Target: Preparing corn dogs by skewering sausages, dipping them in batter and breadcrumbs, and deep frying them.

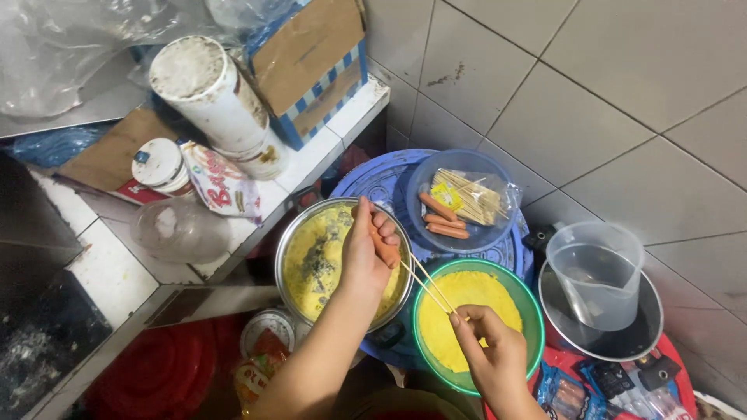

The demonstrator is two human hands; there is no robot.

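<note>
Looking down from the head camera, we see our left hand (366, 253) closed around a small orange sausage (384, 249), fingers curled tight over it, held above the metal bowl (289, 241) of yellow batter flecked with dark bits. Our right hand (486, 346) pinches the near ends of thin wooden skewers (426, 284) between thumb and fingertips; the sticks run up and to the left, their far ends meeting the sausage in our left hand. This hand hovers over the green bowl (531, 311), which holds a smoother yellow batter and sits just beside the metal bowl, both resting on a round blue stool top (373, 183). Behind them on the same stool stands a blue bowl (424, 175) with three more sausages (445, 222) and a clear packet of skewers (471, 194) lying in it. To the right, a clear plastic measuring jug (595, 272) stands in a dark metal pan (646, 334), with plastic-wrapped packets (599, 389) near its lower edge. On the tiled ledge (117, 272) at left we see a tall white canister (206, 85), a small white-lidded jar (159, 163), a printed pouch (222, 183), an upturned clear bowl (179, 229) and a cardboard box (311, 62) with blue-checked trim. Grey floor tiles (607, 93) fill the upper right.
</note>
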